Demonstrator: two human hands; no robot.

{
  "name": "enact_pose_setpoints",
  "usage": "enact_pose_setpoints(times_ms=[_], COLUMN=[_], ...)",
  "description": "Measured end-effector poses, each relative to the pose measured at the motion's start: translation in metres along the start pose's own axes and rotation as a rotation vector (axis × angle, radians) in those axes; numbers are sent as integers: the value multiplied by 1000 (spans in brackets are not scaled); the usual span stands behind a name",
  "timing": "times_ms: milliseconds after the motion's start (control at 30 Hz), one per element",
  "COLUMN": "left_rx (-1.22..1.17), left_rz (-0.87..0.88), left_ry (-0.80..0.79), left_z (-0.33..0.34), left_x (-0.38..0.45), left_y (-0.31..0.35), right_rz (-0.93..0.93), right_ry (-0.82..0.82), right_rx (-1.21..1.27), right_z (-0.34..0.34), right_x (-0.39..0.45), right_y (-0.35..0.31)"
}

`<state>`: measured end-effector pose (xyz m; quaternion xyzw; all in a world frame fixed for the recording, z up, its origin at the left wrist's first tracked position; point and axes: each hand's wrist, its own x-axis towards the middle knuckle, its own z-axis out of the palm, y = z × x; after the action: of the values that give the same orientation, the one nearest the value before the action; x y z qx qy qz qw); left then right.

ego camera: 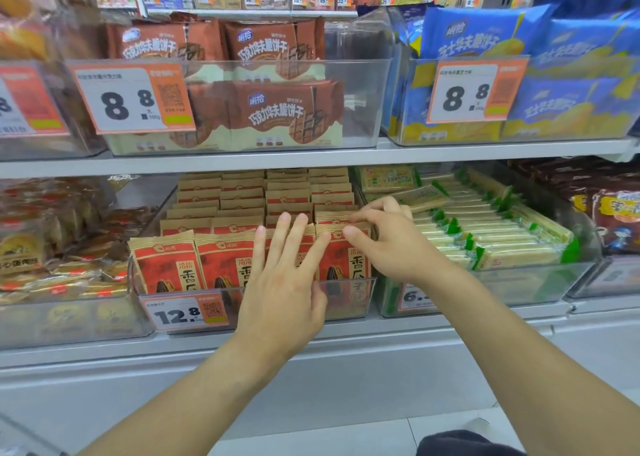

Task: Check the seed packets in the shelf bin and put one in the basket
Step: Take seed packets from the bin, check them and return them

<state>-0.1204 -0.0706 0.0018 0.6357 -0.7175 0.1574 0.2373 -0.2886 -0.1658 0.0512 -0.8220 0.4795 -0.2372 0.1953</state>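
Observation:
Red and kraft-brown seed packets (166, 265) stand in several rows inside a clear shelf bin (367, 293) on the lower shelf. My left hand (287, 282) lies flat against the front packets with straight, spread fingers. My right hand (384, 237) reaches over the rightmost front packet (346, 268); its thumb and bent fingers touch the packet's top edge, and whether they pinch it is unclear. No basket is in view.
A 12.8 price tag (185, 312) hangs on the bin front. A bin of green-and-cream packs (485, 234) sits to the right, brown snack bags (52, 248) to the left. Above are chocolate wafer packs (277, 113) and blue wafer packs (571, 102).

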Motion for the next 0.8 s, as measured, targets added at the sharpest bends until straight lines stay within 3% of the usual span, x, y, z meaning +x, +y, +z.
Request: enact_pose_setpoints(times_ms=[267,367,433,500,600,800], left_rx=[-19,-94,-159,-202,-329,-751], left_rz=[-15,-10,0,20,-7,-106], left_ry=[-20,-22,-7,28,128,327], left_z=[-1,-3,-5,-5,-6,-40], left_x=[-2,-2,-2,-3,-4,1], left_y=[2,1,1,2,8,23], right_rz=[-123,-198,-268,-375,-547,-715], right_ry=[179,345,538,740,918,973], right_rx=[223,209,194,199,227,496], right_z=[-6,-10,-13,-17,-25,-25], right_x=[-15,-22,-28,-33,-45,-73], right_y=[13,12,7,-1,-16,-57])
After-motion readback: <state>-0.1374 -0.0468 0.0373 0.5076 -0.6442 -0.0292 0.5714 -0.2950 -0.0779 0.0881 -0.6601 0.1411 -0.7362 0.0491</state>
